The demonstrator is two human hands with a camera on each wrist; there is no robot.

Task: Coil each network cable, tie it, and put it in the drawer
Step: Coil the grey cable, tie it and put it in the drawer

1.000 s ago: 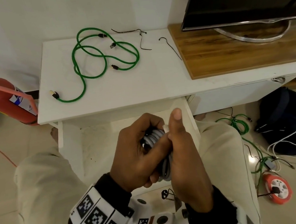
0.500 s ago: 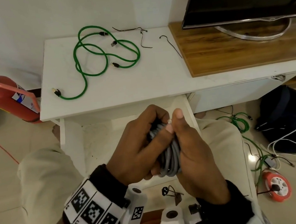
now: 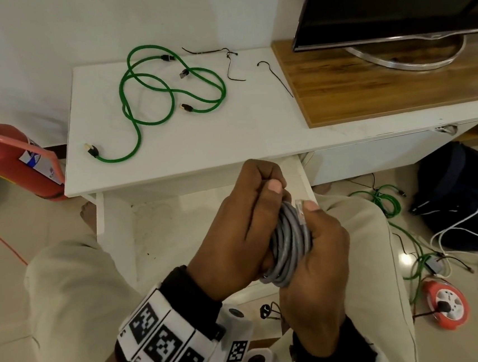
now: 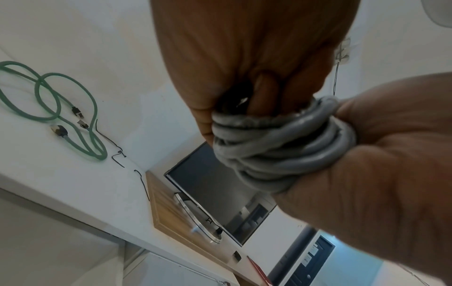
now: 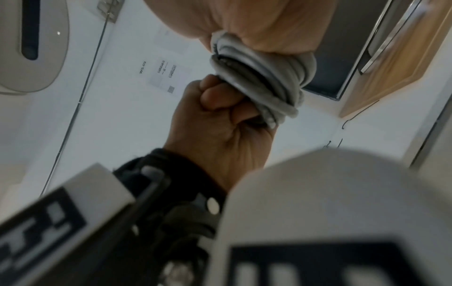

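Observation:
A grey network cable (image 3: 289,244) wound into a tight coil sits between both hands above the open white drawer (image 3: 164,231). My left hand (image 3: 236,225) wraps its fingers round the coil's upper left side. My right hand (image 3: 315,261) grips the lower right side, its thumb pressing the clear plug (image 3: 300,211) against the coil. The wrist views show the grey coil (image 4: 281,145) (image 5: 264,81) squeezed between both fists. A loose green cable (image 3: 165,100) lies uncoiled on the white cabinet top (image 3: 256,126). Black twist ties (image 3: 232,67) lie behind it.
A television (image 3: 389,0) stands on a wooden board (image 3: 383,85) at the right. A red fire extinguisher (image 3: 11,162) leans at the left. On the floor right lie a dark bag (image 3: 461,197), tangled green and white cables (image 3: 385,198) and an orange cable reel (image 3: 446,304).
The hands have turned the grey coil slightly. My right thumb has slid down from pointing upward onto the clear plug, which now shows on top of the coil.

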